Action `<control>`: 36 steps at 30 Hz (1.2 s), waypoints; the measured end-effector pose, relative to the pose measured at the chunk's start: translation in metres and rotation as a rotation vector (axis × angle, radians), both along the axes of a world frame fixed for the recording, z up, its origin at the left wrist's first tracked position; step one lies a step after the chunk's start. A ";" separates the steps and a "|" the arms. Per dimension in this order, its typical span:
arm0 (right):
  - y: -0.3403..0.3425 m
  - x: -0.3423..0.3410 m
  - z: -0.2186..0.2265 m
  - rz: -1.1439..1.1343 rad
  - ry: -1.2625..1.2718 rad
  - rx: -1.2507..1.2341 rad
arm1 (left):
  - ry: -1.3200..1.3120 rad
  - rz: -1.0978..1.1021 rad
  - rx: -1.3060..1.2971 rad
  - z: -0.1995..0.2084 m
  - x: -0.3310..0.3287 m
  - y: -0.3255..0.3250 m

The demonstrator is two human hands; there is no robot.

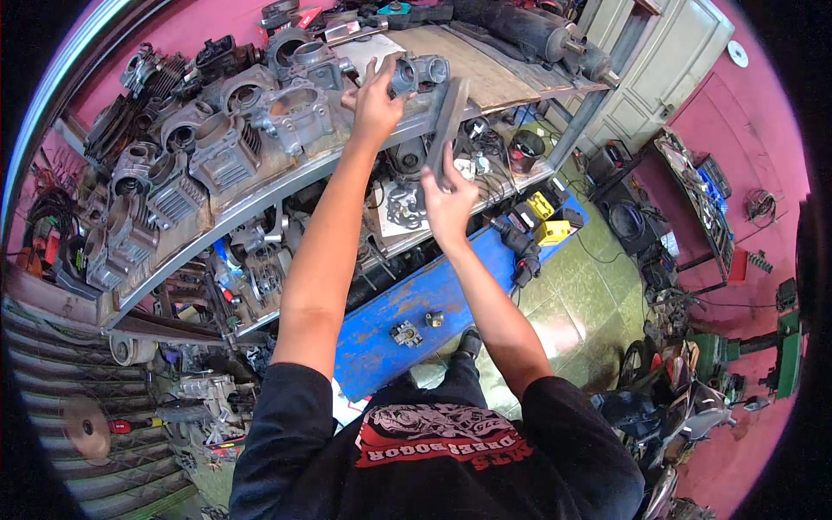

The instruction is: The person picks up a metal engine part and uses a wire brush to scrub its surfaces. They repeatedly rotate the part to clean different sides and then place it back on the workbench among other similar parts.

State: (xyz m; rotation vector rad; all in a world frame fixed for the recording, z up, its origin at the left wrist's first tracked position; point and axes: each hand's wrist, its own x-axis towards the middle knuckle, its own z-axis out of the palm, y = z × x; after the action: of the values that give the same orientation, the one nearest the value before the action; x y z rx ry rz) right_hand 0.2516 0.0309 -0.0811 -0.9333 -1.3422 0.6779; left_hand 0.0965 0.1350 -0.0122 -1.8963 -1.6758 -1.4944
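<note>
My left hand (379, 102) is raised at the front edge of the upper shelf, some fingers stretched out. Between its thumb side and index finger it grips a small grey metal engine part (426, 71) with a round opening at its end. My right hand (451, 201) is lower and to the right, fingers wrapped round the lower end of a long, flat, dark grey bar (451, 113). The bar stands tilted, its upper end close beside the metal part; whether they touch I cannot tell. The fingertips under the bar are partly hidden.
Several engine cylinders (227, 154) line the upper shelf (498, 65) on the left. Below, a blue bench (364, 347) carries small metal parts (406, 334), a black power tool (522, 251) and yellow boxes (552, 232). Motorcycle parts (685, 407) stand at the lower right.
</note>
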 end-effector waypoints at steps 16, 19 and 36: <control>0.020 0.018 0.068 -0.143 -0.386 0.330 | -0.018 -0.031 0.031 -0.002 -0.001 0.004; 0.025 0.017 0.062 -0.120 -0.481 0.348 | 0.012 -0.034 0.011 0.000 0.000 0.001; 0.045 0.036 0.040 -0.117 -0.117 0.246 | -0.007 -0.052 0.065 -0.004 -0.005 0.005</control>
State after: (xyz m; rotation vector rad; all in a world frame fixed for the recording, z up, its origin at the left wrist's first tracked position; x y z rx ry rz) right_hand 0.2876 0.0757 -0.0412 -0.8543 -1.4258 0.3635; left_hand 0.0920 0.1397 -0.0162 -1.9172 -1.5730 -1.5567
